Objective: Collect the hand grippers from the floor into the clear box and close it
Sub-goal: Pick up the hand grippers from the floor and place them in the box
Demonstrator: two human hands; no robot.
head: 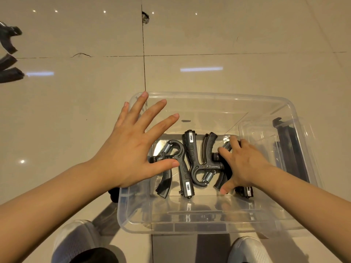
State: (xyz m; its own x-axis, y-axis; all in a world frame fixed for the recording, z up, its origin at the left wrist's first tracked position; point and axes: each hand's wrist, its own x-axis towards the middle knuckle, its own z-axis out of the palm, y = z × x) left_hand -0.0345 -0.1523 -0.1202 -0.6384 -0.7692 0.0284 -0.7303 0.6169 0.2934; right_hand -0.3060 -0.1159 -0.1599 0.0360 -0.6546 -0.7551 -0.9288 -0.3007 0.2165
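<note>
A clear plastic box [214, 227] stands open on the tiled floor in front of me. Three black hand grippers with steel springs lie in its bottom: one at the left [182, 168], one in the middle [206, 158], and one at the right [245, 191] mostly hidden under my right hand. My right hand [241, 162] is down inside the box, fingers curled over that right hand gripper. My left hand [133, 147] hovers spread over the box's left rim, fingers straight, holding nothing. More hand grippers [9, 54] lie on the floor at the far left edge.
The clear lid with dark latches [284, 149] leans at the box's right side. My two white shoes [76, 243] stand at the bottom, just before the box. Glossy beige tiles with dark joints stretch beyond, and a small chipped spot [145, 17] marks the far joint.
</note>
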